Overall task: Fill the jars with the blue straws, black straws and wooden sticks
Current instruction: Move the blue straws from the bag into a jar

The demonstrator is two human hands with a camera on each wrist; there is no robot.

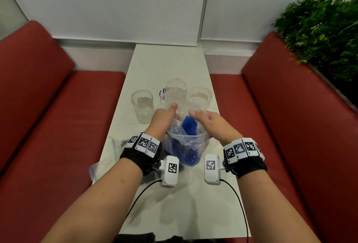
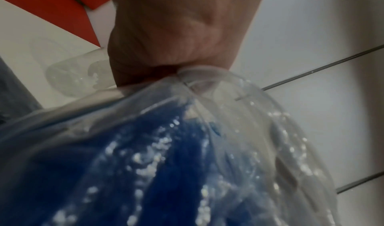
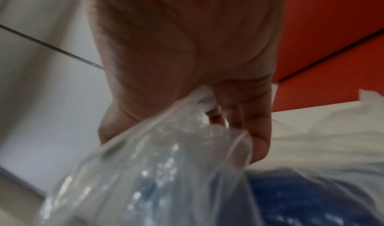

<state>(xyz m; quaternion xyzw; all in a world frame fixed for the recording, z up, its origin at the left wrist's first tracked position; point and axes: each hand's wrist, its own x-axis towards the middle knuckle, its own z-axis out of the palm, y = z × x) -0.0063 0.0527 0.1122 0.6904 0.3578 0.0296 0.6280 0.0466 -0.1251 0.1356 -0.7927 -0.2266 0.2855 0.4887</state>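
A clear plastic bag (image 1: 186,142) full of blue straws (image 1: 188,126) stands on the white table (image 1: 174,194), its mouth pulled apart. My left hand (image 1: 164,118) pinches the bag's left rim and my right hand (image 1: 211,122) pinches the right rim. Both wrist views show curled fingers gripping the clear plastic bag (image 2: 207,98) (image 3: 166,139) over the blue straws (image 2: 145,163) (image 3: 301,188). Three clear jars stand just beyond: a left jar (image 1: 142,106), a middle jar (image 1: 176,90) and a right jar (image 1: 201,94). No black straws or wooden sticks can be made out.
Other plastic bags (image 1: 108,155) lie at the table's left edge under my left wrist. Red bench seats (image 1: 58,126) (image 1: 290,126) flank the narrow table. A green plant (image 1: 319,29) stands at the back right. Cables (image 1: 240,204) trail from the wrist cameras.
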